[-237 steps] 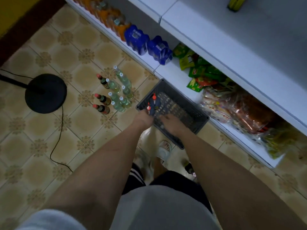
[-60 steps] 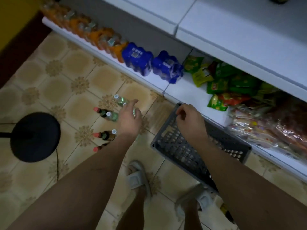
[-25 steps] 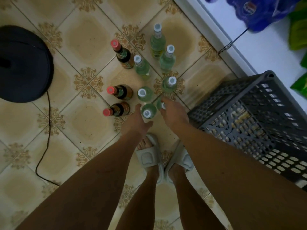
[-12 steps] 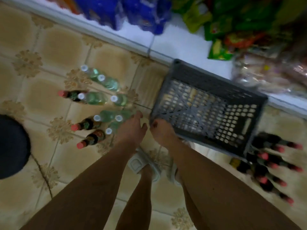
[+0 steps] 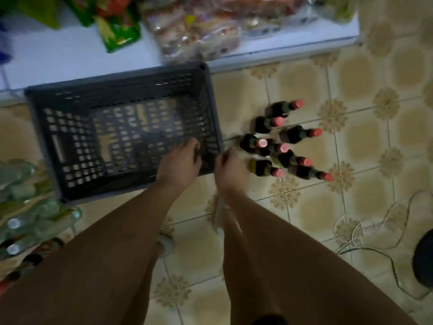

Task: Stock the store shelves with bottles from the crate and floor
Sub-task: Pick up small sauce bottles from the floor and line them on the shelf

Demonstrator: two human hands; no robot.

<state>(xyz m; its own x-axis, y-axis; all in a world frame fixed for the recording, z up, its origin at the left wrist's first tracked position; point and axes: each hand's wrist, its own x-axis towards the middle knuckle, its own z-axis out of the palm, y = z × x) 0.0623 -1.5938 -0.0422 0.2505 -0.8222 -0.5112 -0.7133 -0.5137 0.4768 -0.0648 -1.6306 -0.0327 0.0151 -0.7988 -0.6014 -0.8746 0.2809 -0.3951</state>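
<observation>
The dark grey plastic crate [image 5: 117,86] stands on the tiled floor against the low white shelf [image 5: 58,57], and nothing shows inside it. Several dark bottles with red caps [image 5: 281,146] stand in a cluster on the floor just right of the crate. Several clear bottles with white caps [image 5: 35,214] are at the left edge, blurred. My left hand [image 5: 179,165] hovers over the crate's near right corner, fingers loosely bent and holding nothing. My right hand [image 5: 230,171] hangs just outside that corner, close to the dark bottles and apart from them, with nothing in it.
Green snack packets [image 5: 117,26] and clear bags of goods [image 5: 199,31] lie on the white shelf behind the crate. A light cable [image 5: 365,233] loops over the floor at the right beside a black round base [image 5: 424,259]. My legs fill the foreground.
My view has swung right, so the clear bottles slid to the left edge and the red-capped dark bottles came to the middle. Both hands moved right along the crate's near side, still holding nothing.
</observation>
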